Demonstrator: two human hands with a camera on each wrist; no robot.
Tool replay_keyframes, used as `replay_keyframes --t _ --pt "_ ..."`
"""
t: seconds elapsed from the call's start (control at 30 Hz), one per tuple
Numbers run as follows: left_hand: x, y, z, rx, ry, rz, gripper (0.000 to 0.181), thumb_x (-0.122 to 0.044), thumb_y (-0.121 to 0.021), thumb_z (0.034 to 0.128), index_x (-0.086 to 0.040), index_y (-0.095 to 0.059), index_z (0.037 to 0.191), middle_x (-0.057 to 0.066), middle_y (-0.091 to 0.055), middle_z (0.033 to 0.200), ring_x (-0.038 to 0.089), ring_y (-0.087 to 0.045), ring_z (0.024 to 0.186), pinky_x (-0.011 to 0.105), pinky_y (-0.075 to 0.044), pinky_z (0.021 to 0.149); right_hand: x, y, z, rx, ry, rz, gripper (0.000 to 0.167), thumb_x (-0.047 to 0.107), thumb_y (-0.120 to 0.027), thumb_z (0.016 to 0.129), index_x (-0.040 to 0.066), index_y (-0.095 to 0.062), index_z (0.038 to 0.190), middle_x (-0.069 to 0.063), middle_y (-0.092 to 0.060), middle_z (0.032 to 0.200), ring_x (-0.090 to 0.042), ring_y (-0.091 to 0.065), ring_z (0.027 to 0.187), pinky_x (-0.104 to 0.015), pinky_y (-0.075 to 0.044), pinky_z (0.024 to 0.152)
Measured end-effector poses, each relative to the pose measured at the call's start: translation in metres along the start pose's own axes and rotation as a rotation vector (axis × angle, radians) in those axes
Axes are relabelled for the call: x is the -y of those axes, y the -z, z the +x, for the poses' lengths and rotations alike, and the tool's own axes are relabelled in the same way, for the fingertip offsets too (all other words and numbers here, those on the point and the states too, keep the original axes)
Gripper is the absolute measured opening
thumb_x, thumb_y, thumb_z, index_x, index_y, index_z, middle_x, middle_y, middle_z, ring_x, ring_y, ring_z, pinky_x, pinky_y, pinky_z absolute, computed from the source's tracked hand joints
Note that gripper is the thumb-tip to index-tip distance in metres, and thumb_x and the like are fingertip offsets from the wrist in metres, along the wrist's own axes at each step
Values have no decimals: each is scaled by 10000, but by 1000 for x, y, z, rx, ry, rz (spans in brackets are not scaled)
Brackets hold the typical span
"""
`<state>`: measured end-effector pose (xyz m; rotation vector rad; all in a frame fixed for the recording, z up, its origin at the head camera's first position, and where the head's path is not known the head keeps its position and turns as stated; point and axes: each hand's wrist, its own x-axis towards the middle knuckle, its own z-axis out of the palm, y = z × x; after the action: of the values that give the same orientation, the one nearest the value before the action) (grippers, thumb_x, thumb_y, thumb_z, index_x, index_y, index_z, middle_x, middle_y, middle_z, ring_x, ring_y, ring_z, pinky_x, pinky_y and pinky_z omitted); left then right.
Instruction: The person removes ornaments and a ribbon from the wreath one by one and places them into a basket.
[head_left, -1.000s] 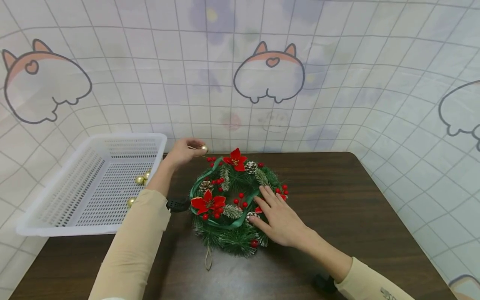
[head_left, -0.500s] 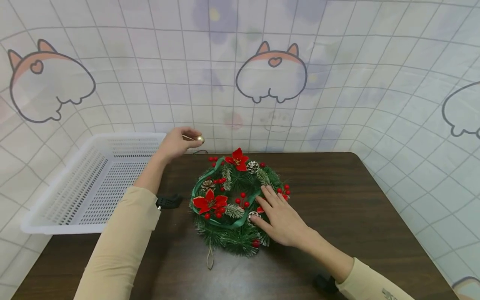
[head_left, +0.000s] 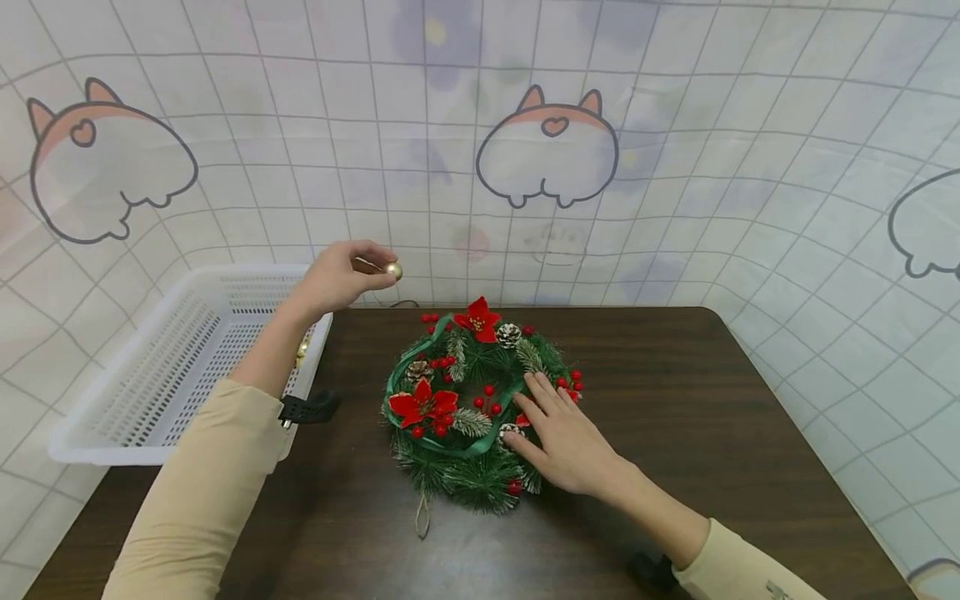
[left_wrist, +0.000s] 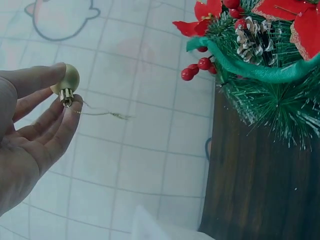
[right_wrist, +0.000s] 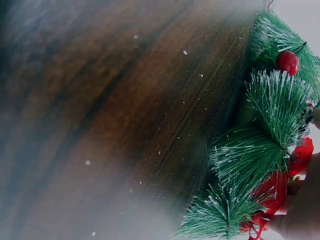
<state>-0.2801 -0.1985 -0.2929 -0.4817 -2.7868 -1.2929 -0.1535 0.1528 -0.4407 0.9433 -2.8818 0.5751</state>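
Note:
Between thumb and fingers, my left hand [head_left: 337, 277] pinches a small gold bauble [head_left: 393, 271], raised behind and left of the wreath. In the left wrist view the bauble [left_wrist: 69, 80] shows its metallic cap, with a thin gold string trailing from it. A green Christmas wreath [head_left: 480, 483] lies on the table, dressed with red poinsettias [head_left: 423, 405], pinecones [head_left: 508, 336], red berries and a green ribbon [head_left: 397, 367]. My right hand [head_left: 564, 442] rests with spread, straight fingers on the wreath's right side. Only part of that hand shows at the edge of the right wrist view.
A white perforated plastic basket [head_left: 187, 367] stands at the left, with gold baubles [head_left: 302, 352] partly hidden behind my left forearm. The dark wood table [head_left: 675, 400] meets a patterned cloth backdrop [head_left: 420, 200] at its far edge. A twine loop [head_left: 422, 518] sticks out from the wreath's front.
My left hand has moved up and to the left, away from the wreath's back edge, with the bauble still pinched. My right hand has stayed on the wreath.

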Motion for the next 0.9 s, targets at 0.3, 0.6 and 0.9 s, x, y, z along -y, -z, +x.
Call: replay_keyframes --t 0.3,0.6,0.9 --pt "1 13 -16 -8 -9 58 318 -195 -744 966 -63 -691 1251 119 -676 1222 282 -631 1117 475 -520 865 -1 0 0 0 -1 -7 720 548 -454 1068 8 -434 1542 -219 -209 1663 -348 -116 1550 -563 -166 1215" --pt "12 29 -31 -22 12 72 340 -204 -741 971 -48 -687 1268 136 -650 1287 306 -615 1155 446 -505 832 0 0 0 8 -1 -7 708 533 -466 1068 4 -439 1538 -219 -210 1663 -353 -115 1549 -565 -165 1215" --pt "28 49 -45 -51 34 107 360 -224 -730 982 -33 -676 1282 155 -659 1280 318 -617 1172 400 -491 876 0 0 0 3 3 -12 709 532 -470 1066 2 -442 1536 -218 -213 1662 -355 -119 1548 -567 -167 1213"
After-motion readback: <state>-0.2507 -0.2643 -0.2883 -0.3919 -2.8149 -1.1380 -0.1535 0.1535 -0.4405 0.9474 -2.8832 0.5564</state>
